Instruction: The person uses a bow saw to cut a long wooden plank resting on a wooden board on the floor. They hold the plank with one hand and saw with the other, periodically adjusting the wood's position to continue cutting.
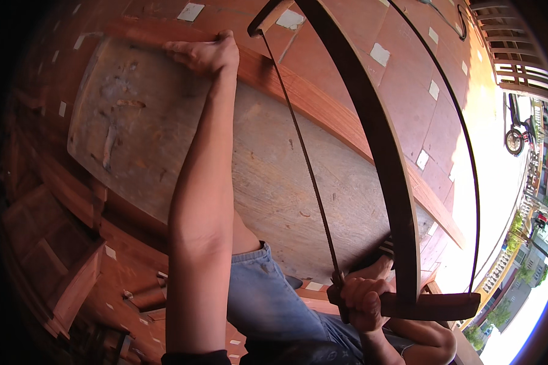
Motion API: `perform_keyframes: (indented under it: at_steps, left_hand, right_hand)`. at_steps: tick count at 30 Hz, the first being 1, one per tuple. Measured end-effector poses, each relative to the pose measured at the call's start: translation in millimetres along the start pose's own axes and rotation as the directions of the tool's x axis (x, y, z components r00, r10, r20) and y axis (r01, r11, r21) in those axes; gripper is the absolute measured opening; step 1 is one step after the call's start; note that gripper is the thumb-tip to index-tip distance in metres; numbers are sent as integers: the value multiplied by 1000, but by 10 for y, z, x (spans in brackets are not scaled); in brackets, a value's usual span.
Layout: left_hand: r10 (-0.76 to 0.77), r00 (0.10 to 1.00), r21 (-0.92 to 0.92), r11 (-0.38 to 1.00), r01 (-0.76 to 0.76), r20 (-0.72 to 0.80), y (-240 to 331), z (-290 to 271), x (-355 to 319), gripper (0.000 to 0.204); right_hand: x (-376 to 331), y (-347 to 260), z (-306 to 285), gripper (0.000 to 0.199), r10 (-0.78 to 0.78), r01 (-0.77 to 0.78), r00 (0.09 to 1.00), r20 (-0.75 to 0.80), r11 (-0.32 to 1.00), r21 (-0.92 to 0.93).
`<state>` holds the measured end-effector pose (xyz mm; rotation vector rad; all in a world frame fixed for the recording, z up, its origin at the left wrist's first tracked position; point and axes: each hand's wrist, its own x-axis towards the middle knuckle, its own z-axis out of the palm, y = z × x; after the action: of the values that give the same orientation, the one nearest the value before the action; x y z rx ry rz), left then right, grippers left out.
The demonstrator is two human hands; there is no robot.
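A wooden frame saw [371, 140] runs from the top centre of the frame down to the lower right, its thin blade [304, 164] crossing the worn grey table [140, 121] in the middle. The right hand [362, 301], at lower right, has its grip clenched around the saw's lower handle, while the left hand [204, 53], at upper centre, presses on a reddish plank [323, 115] lying along the table's far edge, fingers curled over it. Beyond lies a red tiled floor [408, 73] with small white squares.
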<state>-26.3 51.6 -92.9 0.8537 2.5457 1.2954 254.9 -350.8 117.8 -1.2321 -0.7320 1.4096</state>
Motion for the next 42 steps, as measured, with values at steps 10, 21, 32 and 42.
perform_keyframes:
  at_steps: [10,21,32,42]
  left_hand:
    - [-41,998,-53,998,43,43,22,18,-8,130]
    - [-20,1000,-7,1000,20,-23,71,-75,-56,127]
    - [-52,998,-31,998,53,36,108,-130,-29,126]
    - [14,1000,53,998,-12,-22,29,-134,-44,128]
  right_hand:
    - [2033,537,711,32,-24,22,999,-46,999,-40]
    - [679,341,202,33,-23,22,999,-24,999,-26]
    - [1504,387,568,31,30,-35,999,-38,987,-157]
    - [1294,485,465,32,-40,38,999,-21,998,-56]
